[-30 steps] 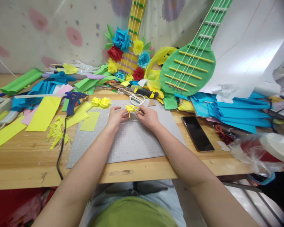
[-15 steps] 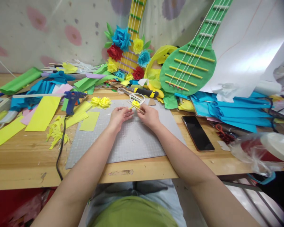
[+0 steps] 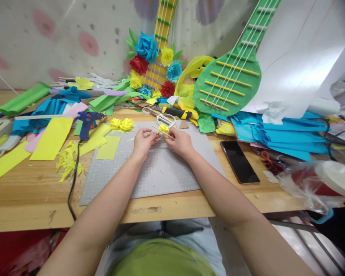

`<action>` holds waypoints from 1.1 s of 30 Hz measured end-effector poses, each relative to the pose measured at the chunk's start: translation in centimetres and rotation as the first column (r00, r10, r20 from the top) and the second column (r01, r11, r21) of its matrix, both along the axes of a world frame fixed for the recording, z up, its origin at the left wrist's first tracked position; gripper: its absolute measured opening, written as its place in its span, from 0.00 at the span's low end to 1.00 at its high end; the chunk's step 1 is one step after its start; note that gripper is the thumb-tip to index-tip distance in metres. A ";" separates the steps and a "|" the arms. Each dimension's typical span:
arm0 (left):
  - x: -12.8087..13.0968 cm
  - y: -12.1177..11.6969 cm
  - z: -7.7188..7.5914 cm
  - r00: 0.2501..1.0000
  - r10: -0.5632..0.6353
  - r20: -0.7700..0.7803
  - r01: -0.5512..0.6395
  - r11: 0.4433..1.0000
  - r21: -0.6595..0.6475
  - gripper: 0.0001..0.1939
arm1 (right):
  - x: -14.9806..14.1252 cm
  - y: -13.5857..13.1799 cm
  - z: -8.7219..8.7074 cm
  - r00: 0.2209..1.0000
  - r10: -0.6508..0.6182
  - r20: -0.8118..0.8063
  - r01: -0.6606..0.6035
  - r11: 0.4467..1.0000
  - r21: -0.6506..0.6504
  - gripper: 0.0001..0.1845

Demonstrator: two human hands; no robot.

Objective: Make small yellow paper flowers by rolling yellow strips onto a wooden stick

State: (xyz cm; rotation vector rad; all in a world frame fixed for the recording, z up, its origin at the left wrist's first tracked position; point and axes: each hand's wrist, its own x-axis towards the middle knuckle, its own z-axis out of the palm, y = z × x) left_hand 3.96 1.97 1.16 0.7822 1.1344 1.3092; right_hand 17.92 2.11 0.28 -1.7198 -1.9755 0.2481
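Observation:
Above the grey cutting mat [image 3: 163,172], a small yellow paper flower [image 3: 163,128] is between my two hands. My right hand [image 3: 179,142] is closed, pinching a thin wooden stick [image 3: 158,130] that slants across the front of the flower. From the left, my left hand [image 3: 144,143] reaches in with its fingers bent and tips drawn together beside the flower; what they pinch is too small to make out. White-handled scissors [image 3: 169,120] lie just behind the flower. Two finished yellow paper flowers [image 3: 122,124] rest on the mat's far left corner.
At left, a blue glue gun [image 3: 86,124] stands among yellow paper strips [image 3: 53,138] and scraps [image 3: 68,163]. A phone [image 3: 239,161] lies right of the mat. Behind stand a green paper-covered instrument [image 3: 227,84] and a yellow one with flowers [image 3: 156,73]. Blue crepe paper [image 3: 287,136] is piled at right.
The left fingers, stretched out before, have bent in towards the flower. The flower and stick have shifted slightly left and turned in my right hand.

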 end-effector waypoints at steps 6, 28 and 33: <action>-0.7 0.3 0.1 0.990 -0.094 0.105 0.103 0.991 -0.084 0.09 | 0.1 0.0 0.0 1.000 -0.003 0.011 0.003 1.000 0.008 0.07; -0.3 0.3 -0.2 0.995 0.011 0.102 -0.007 0.999 -0.046 0.18 | -0.4 -0.3 0.0 0.996 0.046 0.070 -0.048 0.999 0.021 0.07; -0.2 0.3 0.0 0.987 0.003 0.162 0.004 0.999 -0.041 0.09 | -0.7 -0.5 -0.3 0.992 0.063 0.112 -0.066 0.997 0.030 0.08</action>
